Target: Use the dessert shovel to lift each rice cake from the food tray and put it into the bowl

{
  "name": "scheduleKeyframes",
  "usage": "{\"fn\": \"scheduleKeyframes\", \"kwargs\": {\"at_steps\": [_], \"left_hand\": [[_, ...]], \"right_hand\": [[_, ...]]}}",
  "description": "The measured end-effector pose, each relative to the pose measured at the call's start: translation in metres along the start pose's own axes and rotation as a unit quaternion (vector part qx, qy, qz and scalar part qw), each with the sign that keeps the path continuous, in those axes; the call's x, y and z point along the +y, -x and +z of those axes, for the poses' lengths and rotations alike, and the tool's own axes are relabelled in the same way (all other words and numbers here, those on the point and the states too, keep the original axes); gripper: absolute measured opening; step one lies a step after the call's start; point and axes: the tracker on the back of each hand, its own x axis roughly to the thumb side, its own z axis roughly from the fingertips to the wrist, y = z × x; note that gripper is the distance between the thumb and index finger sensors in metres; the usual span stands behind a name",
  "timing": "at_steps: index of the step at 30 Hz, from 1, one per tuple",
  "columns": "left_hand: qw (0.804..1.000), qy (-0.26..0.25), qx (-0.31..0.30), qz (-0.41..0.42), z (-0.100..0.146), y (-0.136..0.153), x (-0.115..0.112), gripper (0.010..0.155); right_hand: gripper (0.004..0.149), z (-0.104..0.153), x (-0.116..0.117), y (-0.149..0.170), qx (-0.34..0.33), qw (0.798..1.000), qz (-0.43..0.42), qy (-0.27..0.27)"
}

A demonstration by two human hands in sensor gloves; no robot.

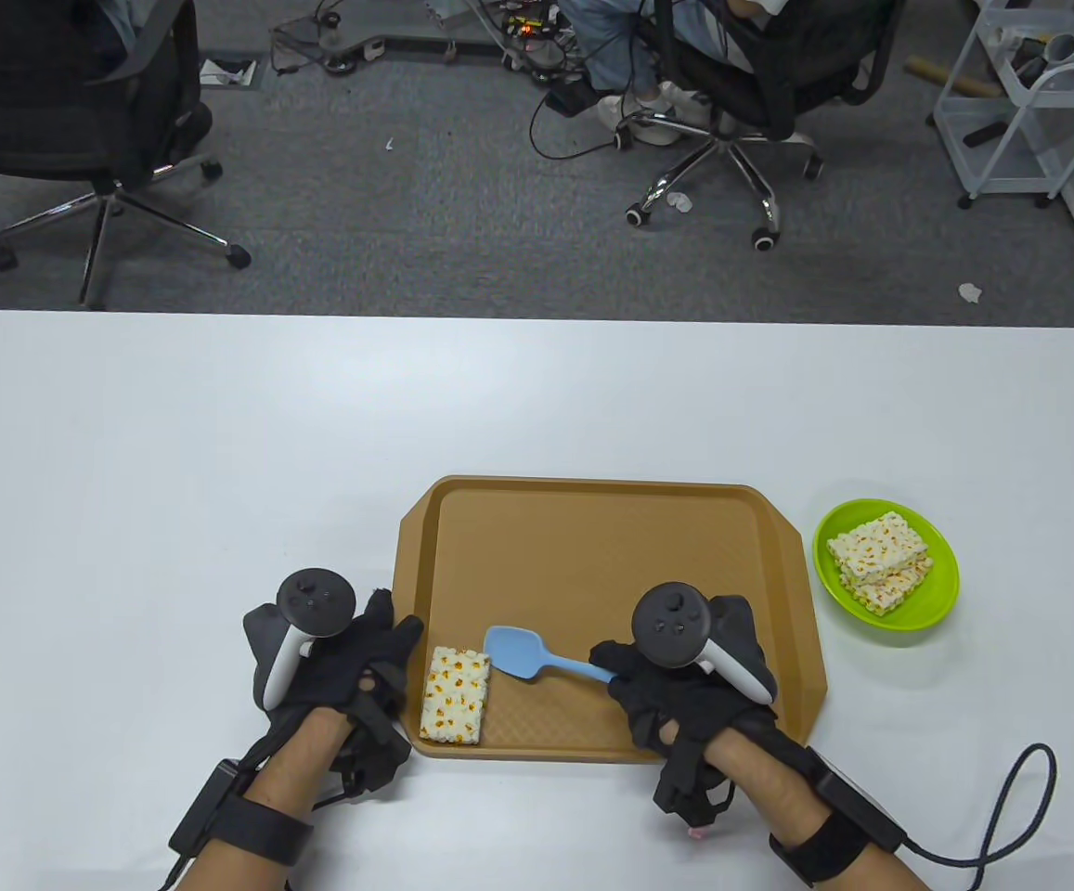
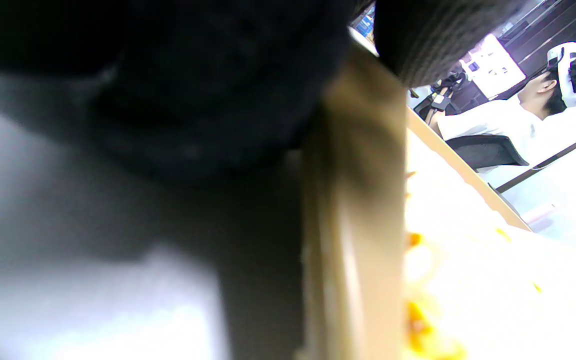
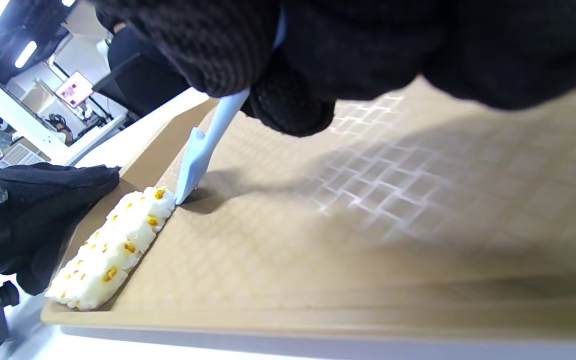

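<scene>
shovel [image 1: 520,652] touching rice cake [image 1: 454,695] (tray corner)

We see a white table [image 1: 221,436] filling the lower part of the table view, with grey carpet [image 1: 425,223] beyond its far edge. On the left stands a black office chair [image 1: 82,121] on a star base with castors. Another black chair [image 1: 741,83] sits at the upper right, a person's legs beside it. Cables [image 1: 537,37] tangle on the floor near the top edge. A white wire cart [image 1: 1019,93] stands at the far right.
</scene>
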Motion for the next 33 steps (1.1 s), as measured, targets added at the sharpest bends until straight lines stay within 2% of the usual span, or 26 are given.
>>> {"fn": "scheduleKeyframes", "kwargs": {"at_steps": [4, 5, 8, 11, 24, 28, 33], "left_hand": [[1.0, 0.002, 0.0, 0.002, 0.0, 0.0, 0.0, 0.066], [1.0, 0.002, -0.001, 0.002, 0.0, 0.0, 0.0, 0.066], [1.0, 0.002, -0.001, 0.002, 0.0, 0.0, 0.0, 0.066], [1.0, 0.002, -0.001, 0.002, 0.0, 0.0, 0.0, 0.066], [1.0, 0.0, 0.0, 0.0, 0.0, 0.001, 0.0, 0.066], [1.0, 0.003, 0.0, 0.003, 0.0, 0.001, 0.001, 0.066], [1.0, 0.003, 0.001, 0.006, 0.0, 0.001, 0.0, 0.066]], "right_hand": [[0.055, -0.001, -0.001, 0.011, -0.013, 0.999, -0.017, -0.037], [0.055, -0.002, 0.002, 0.014, -0.02, 0.998, -0.023, -0.06], [0.055, -0.002, 0.013, 0.019, -0.021, 0.997, -0.056, -0.053], [0.055, -0.002, 0.024, 0.02, -0.018, 0.992, -0.091, -0.083], [0.055, -0.004, 0.051, -0.021, -0.03, 0.994, -0.087, -0.065], [0.056, 0.001, 0.054, -0.019, -0.042, 0.993, -0.096, -0.046], [0.056, 0.005, 0.057, -0.008, -0.029, 0.987, -0.154, -0.044]]}}
